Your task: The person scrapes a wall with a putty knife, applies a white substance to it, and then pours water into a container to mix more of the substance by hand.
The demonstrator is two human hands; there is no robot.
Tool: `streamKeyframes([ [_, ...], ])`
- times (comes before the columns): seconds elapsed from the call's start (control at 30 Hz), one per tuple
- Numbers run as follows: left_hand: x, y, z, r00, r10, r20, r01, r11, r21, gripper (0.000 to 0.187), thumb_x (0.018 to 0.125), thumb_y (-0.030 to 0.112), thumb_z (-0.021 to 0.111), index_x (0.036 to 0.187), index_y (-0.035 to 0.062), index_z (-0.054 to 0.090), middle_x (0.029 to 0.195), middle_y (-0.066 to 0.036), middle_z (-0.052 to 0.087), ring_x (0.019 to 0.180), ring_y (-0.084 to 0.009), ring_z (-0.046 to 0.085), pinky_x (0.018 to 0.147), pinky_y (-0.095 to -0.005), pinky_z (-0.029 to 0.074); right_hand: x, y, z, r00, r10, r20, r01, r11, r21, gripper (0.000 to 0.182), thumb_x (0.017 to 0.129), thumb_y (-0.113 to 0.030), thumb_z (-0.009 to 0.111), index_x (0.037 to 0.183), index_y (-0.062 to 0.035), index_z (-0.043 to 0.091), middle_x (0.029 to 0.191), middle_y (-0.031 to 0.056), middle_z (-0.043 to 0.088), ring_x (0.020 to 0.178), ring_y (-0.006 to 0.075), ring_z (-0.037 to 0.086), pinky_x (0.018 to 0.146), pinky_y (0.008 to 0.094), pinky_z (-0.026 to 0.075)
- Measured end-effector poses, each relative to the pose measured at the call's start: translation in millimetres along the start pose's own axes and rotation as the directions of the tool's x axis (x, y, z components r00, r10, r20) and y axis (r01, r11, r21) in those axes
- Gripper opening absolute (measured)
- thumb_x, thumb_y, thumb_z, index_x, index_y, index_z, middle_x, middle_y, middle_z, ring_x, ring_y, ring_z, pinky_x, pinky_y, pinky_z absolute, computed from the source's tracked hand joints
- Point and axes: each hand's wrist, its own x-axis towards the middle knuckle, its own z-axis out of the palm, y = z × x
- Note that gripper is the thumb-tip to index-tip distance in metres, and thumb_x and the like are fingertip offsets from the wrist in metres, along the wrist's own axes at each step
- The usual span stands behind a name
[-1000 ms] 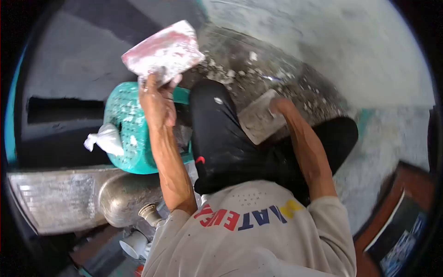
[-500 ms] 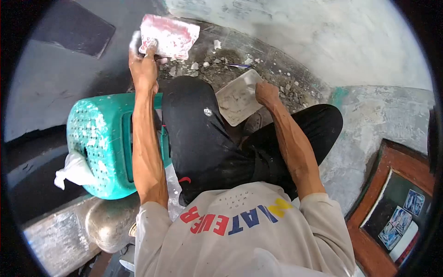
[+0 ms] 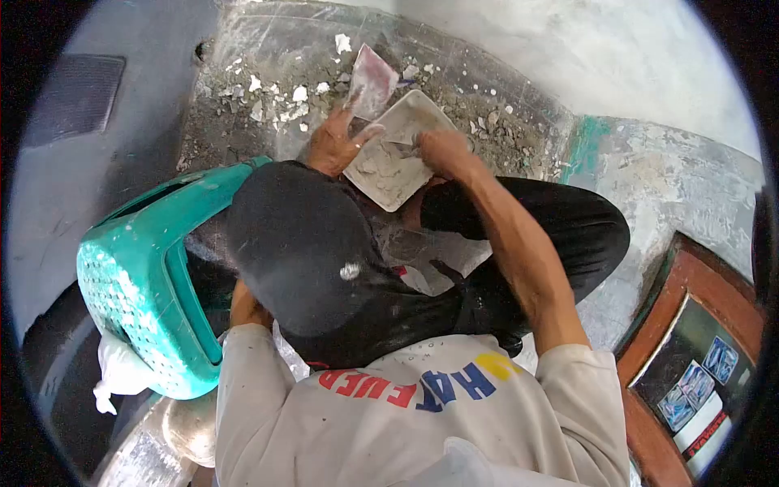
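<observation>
A white rectangular tray (image 3: 380, 195) with grey paste in it sits tilted between my legs. My left hand (image 3: 333, 146) is at the tray's left side, gripping a flat pink plate (image 3: 373, 84) smeared with white; its thumb points over the tray's edge. Over the tray's right part, my right hand (image 3: 445, 152) is closed around a tool whose handle is hidden in the fist. A dark, narrow blade like a putty knife's (image 3: 402, 149) shows by its fingers, down at the paste.
Broken plaster chips and rubble (image 3: 300, 93) lie along the wall base ahead. A green plastic stool (image 3: 146, 300) stands at my left, with a white bag (image 3: 122, 369) on its side. A wooden-framed panel (image 3: 673, 316) is at the right, near the grey wall (image 3: 649, 178).
My left hand has brought the pink plate down and right, from the far left to beside the tray. My right hand has shifted from the tray's edge to over its inside.
</observation>
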Motion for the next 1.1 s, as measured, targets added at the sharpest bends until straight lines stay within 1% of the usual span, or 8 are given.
streamKeyframes([
  [0.1,-10,-24,30,0.998,0.054,0.041,-0.05,0.996,-0.078,0.061,0.095,0.044,0.067,0.147,0.0159,0.053,0.136,-0.017,0.061,0.119,-0.0392,0.062,0.097,-0.0462,0.051,17,18,9,0.998,-0.06,-0.017,0.059,0.996,-0.07,0.016,0.083,-0.019,0.068,0.093,-0.0094,0.077,0.088,0.0137,0.076,0.084,0.0316,0.075,0.07,0.0454,0.059],
  [0.27,-15,-45,52,0.997,0.044,-0.06,-0.052,0.99,-0.133,0.039,0.098,0.028,0.065,0.133,0.0121,0.066,0.127,-0.016,0.066,0.113,-0.0371,0.066,0.094,-0.0441,0.053,44,11,15,0.996,-0.058,-0.073,0.048,0.991,-0.128,0.013,0.083,-0.018,0.067,0.08,-0.0106,0.077,0.078,0.0126,0.076,0.073,0.0308,0.075,0.063,0.0439,0.059],
  [0.47,-16,-42,49,0.997,0.008,-0.075,-0.022,0.983,-0.184,0.031,0.097,0.021,0.067,0.125,0.0091,0.07,0.124,-0.017,0.069,0.112,-0.0354,0.067,0.093,-0.0406,0.054,47,16,18,0.982,-0.188,0.01,0.187,0.969,-0.16,0.017,0.088,-0.014,0.059,0.095,-0.0107,0.074,0.086,0.0155,0.075,0.081,0.0325,0.075,0.069,0.0466,0.059],
  [0.7,-20,-42,54,0.993,0.052,-0.101,-0.067,0.987,-0.147,0.029,0.096,0.021,0.068,0.122,0.0109,0.072,0.121,-0.015,0.07,0.11,-0.0342,0.067,0.092,-0.0398,0.054,51,18,41,0.993,-0.07,0.095,0.079,0.992,-0.096,0.021,0.089,-0.017,0.058,0.098,-0.0088,0.074,0.087,0.0163,0.075,0.081,0.0346,0.075,0.071,0.0484,0.058],
  [0.8,-16,-41,54,0.992,0.02,-0.128,-0.046,0.978,-0.203,0.029,0.096,0.021,0.067,0.123,0.011,0.072,0.122,-0.015,0.07,0.111,-0.0337,0.067,0.093,-0.0402,0.054,56,20,41,0.975,-0.221,0.036,0.223,0.963,-0.148,0.022,0.088,-0.017,0.058,0.1,-0.0072,0.074,0.091,0.0168,0.076,0.086,0.0346,0.075,0.075,0.0485,0.058],
  [0.9,-16,-42,55,0.992,-0.001,-0.129,-0.025,0.979,-0.203,0.029,0.096,0.019,0.066,0.123,0.0107,0.071,0.123,-0.014,0.069,0.112,-0.0337,0.067,0.093,-0.0401,0.054,67,-10,41,0.958,-0.118,0.263,0.158,0.978,-0.136,0.022,0.088,-0.018,0.058,0.099,-0.0075,0.073,0.098,0.016,0.076,0.094,0.0323,0.074,0.08,0.0484,0.058],
  [0.97,-17,-37,50,0.991,0.005,-0.13,-0.029,0.984,-0.178,0.029,0.096,0.018,0.065,0.123,0.0103,0.071,0.124,-0.015,0.069,0.112,-0.0344,0.067,0.094,-0.0406,0.054,79,-29,75,0.946,-0.324,0.0,0.321,0.938,-0.128,0.02,0.088,-0.017,0.058,0.098,-0.007,0.073,0.101,0.0165,0.076,0.098,0.0322,0.074,0.084,0.0473,0.057],
  [1.1,-16,-36,52,0.989,-0.049,-0.143,0.017,0.975,-0.22,0.028,0.096,0.017,0.064,0.122,0.0102,0.071,0.122,-0.015,0.07,0.11,-0.0354,0.067,0.093,-0.0411,0.054,76,-23,45,0.926,-0.307,0.219,0.312,0.95,0.012,0.018,0.088,-0.013,0.059,0.098,-0.0071,0.073,0.096,0.0165,0.075,0.093,0.0333,0.074,0.084,0.0461,0.057],
])
